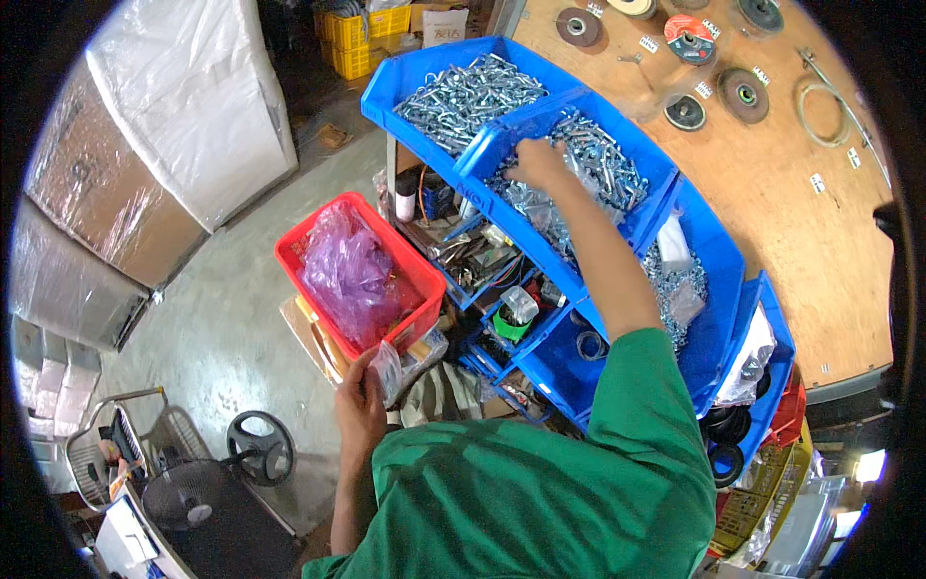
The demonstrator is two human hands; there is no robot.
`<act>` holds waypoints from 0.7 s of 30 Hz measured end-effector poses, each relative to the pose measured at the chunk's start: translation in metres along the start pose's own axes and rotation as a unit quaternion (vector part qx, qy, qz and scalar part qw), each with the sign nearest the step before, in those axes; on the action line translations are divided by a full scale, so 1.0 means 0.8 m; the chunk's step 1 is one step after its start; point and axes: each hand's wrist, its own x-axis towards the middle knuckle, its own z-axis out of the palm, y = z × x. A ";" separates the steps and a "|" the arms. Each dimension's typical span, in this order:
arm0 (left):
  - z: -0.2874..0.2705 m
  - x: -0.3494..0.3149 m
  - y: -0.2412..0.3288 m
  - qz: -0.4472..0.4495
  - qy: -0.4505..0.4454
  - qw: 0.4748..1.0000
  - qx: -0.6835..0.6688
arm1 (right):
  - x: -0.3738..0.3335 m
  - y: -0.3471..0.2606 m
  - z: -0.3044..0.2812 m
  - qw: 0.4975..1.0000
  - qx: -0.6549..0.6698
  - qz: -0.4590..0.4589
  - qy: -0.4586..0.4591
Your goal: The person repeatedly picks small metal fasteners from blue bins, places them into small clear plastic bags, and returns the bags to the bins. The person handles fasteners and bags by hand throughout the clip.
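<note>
- The red basket (pixel 424 301) is the landmark; a crumpled purple plastic bag (pixel 349 275) fills much of it.
- The left hand (pixel 362 398) is just beside the near edge of the red basket, its fingers grasping a small clear bag (pixel 389 371), which is near that same edge.
- The right hand (pixel 538 166) reaches into the middle blue bin (pixel 526 234), to the right of the red basket and farther out. Its fingers are bent down among the loose metal bolts (pixel 608 169); I cannot tell whether they grasp any.
- Clear plastic also lies among the bolts in that bin, to the right of the red basket.
- Another blue bin (pixel 417 135), beyond the red basket and to its right, is heaped with more bolts.
- Farther right of the red basket, a third blue bin (pixel 709 362) holds small metal parts and plastic bags.
- Just right of the red basket, below the bins, a green tub (pixel 511 326) stands among cluttered trays.
- Far right of the red basket, round discs (pixel 690 39) sit on a wooden board (pixel 772 222).
- Well beyond the red basket are yellow crates (pixel 371 43); nearer the person and to its left is a fan (pixel 198 513).
</note>
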 end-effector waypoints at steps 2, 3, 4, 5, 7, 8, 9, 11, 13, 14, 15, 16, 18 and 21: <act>-0.004 0.005 0.007 -0.017 -0.008 1.000 0.015 | 0.007 -0.009 0.021 0.998 -0.023 0.027 -0.048; -0.006 0.009 0.005 -0.014 -0.014 1.000 0.020 | 0.011 -0.009 0.029 0.998 -0.036 0.034 -0.031; -0.007 0.014 0.003 -0.010 -0.020 0.999 0.024 | 0.015 -0.008 0.037 0.998 -0.049 0.042 -0.014; -0.008 0.020 0.002 -0.005 -0.025 0.999 0.028 | 0.023 -0.007 0.042 0.997 -0.063 0.049 0.005; -0.009 0.033 0.004 0.012 -0.033 0.999 0.033 | 0.032 0.003 0.049 0.996 -0.069 0.055 0.021; -0.012 0.036 0.006 0.019 -0.033 0.999 0.037 | 0.032 0.000 0.048 0.996 -0.070 0.054 0.029; -0.014 0.039 0.011 0.008 -0.037 0.999 0.031 | 0.032 -0.002 0.046 0.997 -0.051 0.055 0.021; -0.017 0.045 0.022 -0.012 -0.046 0.999 0.019 | 0.030 -0.003 0.037 0.998 -0.013 0.058 0.007; -0.019 0.048 0.021 -0.004 -0.048 0.999 0.027 | 0.031 0.002 0.039 0.998 -0.019 0.051 0.041; -0.019 0.050 0.021 0.000 -0.049 0.998 0.029 | 0.031 0.008 0.040 0.997 -0.024 0.048 0.059; -0.020 0.052 0.021 0.019 -0.047 0.998 0.033 | 0.031 0.013 0.042 0.997 -0.032 0.037 0.058; -0.020 0.053 0.020 0.037 -0.044 0.998 0.038 | 0.031 0.018 0.044 0.997 -0.041 0.026 0.057; -0.022 0.052 0.014 0.040 -0.044 0.998 0.034 | 0.028 0.023 0.044 0.996 -0.043 -0.002 0.083; -0.023 0.052 0.004 0.018 -0.049 0.998 0.027 | 0.024 0.028 0.031 0.987 0.011 -0.028 0.155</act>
